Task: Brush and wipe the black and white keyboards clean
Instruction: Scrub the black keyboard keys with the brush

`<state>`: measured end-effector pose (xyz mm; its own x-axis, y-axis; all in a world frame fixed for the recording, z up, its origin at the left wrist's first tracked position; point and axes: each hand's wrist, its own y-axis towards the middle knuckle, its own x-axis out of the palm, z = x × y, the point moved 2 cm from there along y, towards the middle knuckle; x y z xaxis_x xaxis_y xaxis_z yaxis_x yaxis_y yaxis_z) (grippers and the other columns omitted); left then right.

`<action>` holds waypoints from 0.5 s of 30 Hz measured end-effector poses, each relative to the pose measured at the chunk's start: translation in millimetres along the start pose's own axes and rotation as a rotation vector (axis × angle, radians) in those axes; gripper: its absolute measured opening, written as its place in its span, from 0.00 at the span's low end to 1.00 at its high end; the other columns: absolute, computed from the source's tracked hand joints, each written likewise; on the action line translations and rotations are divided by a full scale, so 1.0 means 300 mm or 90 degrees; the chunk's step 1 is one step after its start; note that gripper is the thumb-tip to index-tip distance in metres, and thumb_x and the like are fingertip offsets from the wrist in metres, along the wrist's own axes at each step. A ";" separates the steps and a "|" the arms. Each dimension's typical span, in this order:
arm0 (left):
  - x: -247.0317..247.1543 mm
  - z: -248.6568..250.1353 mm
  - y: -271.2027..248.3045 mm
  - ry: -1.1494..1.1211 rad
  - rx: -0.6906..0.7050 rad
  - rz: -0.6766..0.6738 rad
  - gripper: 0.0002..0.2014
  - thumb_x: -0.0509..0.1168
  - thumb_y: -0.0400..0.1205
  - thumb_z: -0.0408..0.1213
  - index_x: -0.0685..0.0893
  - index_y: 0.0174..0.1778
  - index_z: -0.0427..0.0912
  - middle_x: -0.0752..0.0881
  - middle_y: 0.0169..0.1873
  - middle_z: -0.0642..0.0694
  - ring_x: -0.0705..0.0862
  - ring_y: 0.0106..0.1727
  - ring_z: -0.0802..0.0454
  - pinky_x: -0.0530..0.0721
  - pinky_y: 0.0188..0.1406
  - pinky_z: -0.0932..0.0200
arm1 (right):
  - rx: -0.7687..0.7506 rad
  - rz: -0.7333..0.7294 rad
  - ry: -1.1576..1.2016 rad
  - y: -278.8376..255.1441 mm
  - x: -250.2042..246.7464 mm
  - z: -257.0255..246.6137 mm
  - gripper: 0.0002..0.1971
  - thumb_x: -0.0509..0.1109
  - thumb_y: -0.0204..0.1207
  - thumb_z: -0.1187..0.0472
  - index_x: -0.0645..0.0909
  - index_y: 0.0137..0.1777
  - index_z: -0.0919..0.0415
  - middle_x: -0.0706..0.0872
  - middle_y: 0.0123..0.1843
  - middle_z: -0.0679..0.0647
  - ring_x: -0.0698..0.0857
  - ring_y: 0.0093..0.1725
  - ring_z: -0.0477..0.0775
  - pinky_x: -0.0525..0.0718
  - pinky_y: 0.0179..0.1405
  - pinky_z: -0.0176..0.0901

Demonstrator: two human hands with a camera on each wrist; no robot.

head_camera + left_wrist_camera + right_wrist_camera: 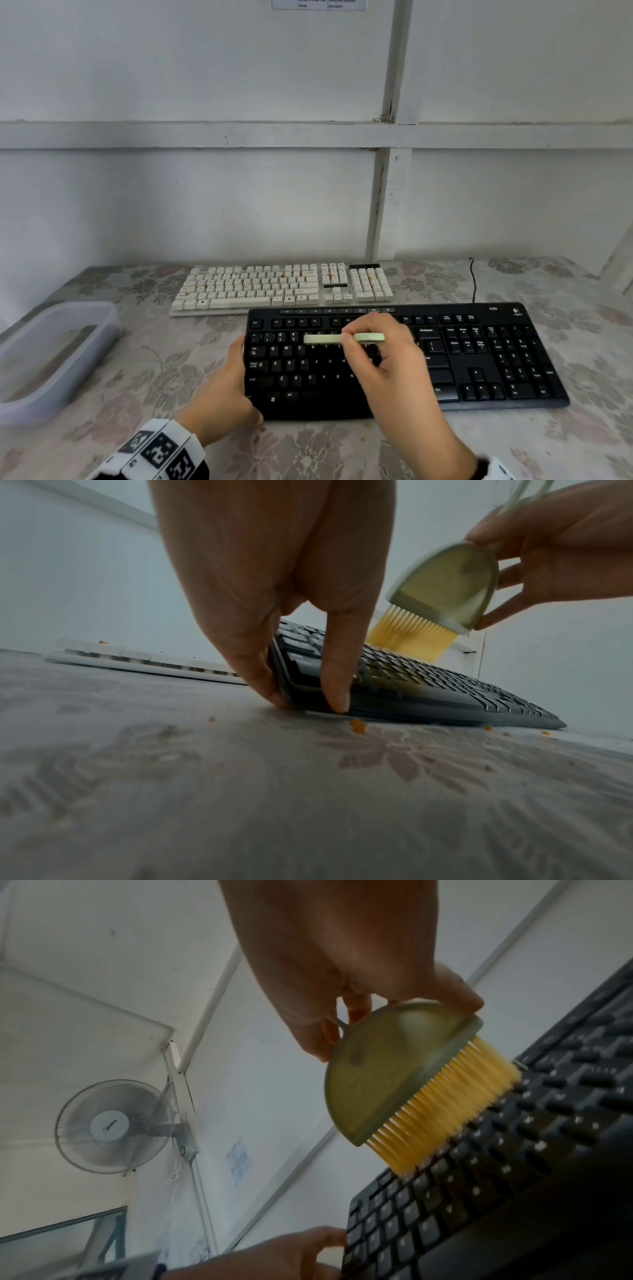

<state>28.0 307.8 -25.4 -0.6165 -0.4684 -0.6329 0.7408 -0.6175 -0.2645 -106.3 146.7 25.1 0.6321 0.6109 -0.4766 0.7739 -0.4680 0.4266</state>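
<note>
A black keyboard lies near me on the flowered table. My left hand grips its left end, fingers over the near corner and thumb on the side edge. My right hand pinches a pale green brush over the number and letter rows. The brush's yellow bristles touch the keys of the black keyboard. A white keyboard with orange crumbs on its keys lies behind, near the wall. Orange crumbs sit on the cloth by the black keyboard's front edge.
A clear plastic container stands at the left of the table. The black keyboard's cable runs back toward the wall at the right. A white wall with battens rises right behind the table. A wall fan hangs high up.
</note>
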 end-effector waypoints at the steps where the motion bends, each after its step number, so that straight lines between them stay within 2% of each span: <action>1: 0.000 0.001 0.000 -0.002 0.000 0.000 0.49 0.69 0.68 0.20 0.47 0.76 0.55 0.82 0.46 0.50 0.82 0.43 0.56 0.75 0.30 0.72 | -0.005 -0.014 0.002 -0.002 0.007 0.002 0.10 0.68 0.78 0.58 0.76 0.44 0.39 0.75 0.56 0.29 0.75 0.48 0.39 0.73 0.51 0.42; 3: 0.001 -0.001 0.001 -0.007 0.001 -0.001 0.49 0.68 0.68 0.20 0.47 0.76 0.55 0.83 0.46 0.48 0.83 0.43 0.55 0.76 0.30 0.71 | -0.003 0.000 -0.012 -0.005 0.001 0.029 0.11 0.68 0.78 0.58 0.75 0.46 0.36 0.77 0.56 0.32 0.74 0.53 0.40 0.74 0.54 0.44; 5: 0.002 -0.009 0.003 -0.010 -0.002 0.001 0.50 0.68 0.68 0.19 0.47 0.76 0.55 0.84 0.47 0.45 0.84 0.43 0.53 0.77 0.30 0.71 | 0.029 0.033 -0.017 0.002 -0.035 0.063 0.10 0.69 0.76 0.60 0.78 0.39 0.41 0.78 0.52 0.33 0.77 0.51 0.43 0.77 0.54 0.51; 7: 0.003 -0.011 0.004 -0.011 -0.001 0.003 0.49 0.68 0.69 0.20 0.46 0.76 0.56 0.85 0.47 0.43 0.84 0.43 0.52 0.78 0.30 0.71 | 0.043 0.064 -0.036 0.007 -0.079 0.085 0.11 0.70 0.75 0.60 0.79 0.37 0.41 0.81 0.45 0.37 0.79 0.47 0.47 0.79 0.51 0.56; 8: 0.004 -0.009 0.003 -0.014 0.003 0.004 0.49 0.68 0.69 0.20 0.46 0.76 0.56 0.85 0.47 0.43 0.84 0.43 0.52 0.78 0.31 0.70 | 0.045 0.077 -0.037 0.011 -0.102 0.089 0.11 0.70 0.75 0.60 0.79 0.37 0.41 0.82 0.42 0.38 0.79 0.45 0.48 0.79 0.48 0.53; 11: 0.005 -0.008 0.003 -0.016 0.012 0.009 0.47 0.68 0.69 0.21 0.48 0.75 0.56 0.84 0.46 0.46 0.84 0.43 0.54 0.79 0.34 0.69 | 0.045 0.082 0.068 0.021 -0.146 0.076 0.11 0.71 0.75 0.62 0.81 0.42 0.41 0.83 0.40 0.40 0.75 0.33 0.41 0.71 0.31 0.28; 13: 0.005 -0.012 0.006 -0.010 0.007 0.016 0.48 0.68 0.68 0.20 0.48 0.76 0.55 0.84 0.46 0.46 0.84 0.45 0.53 0.80 0.36 0.68 | 0.033 0.057 0.103 0.020 -0.150 0.071 0.12 0.71 0.75 0.62 0.81 0.42 0.40 0.84 0.41 0.42 0.75 0.30 0.39 0.69 0.26 0.26; 15: 0.006 -0.016 0.008 -0.002 -0.003 0.014 0.50 0.69 0.68 0.20 0.47 0.76 0.56 0.84 0.47 0.46 0.84 0.46 0.52 0.81 0.36 0.68 | 0.022 0.040 0.085 0.014 -0.140 0.077 0.13 0.71 0.75 0.62 0.80 0.44 0.38 0.83 0.46 0.41 0.77 0.36 0.40 0.71 0.28 0.28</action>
<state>29.9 308.5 -30.6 -0.6012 -0.4834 -0.6362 0.7549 -0.6047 -0.2539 -128.7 104.2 29.1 0.6703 0.6586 -0.3421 0.7354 -0.5278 0.4249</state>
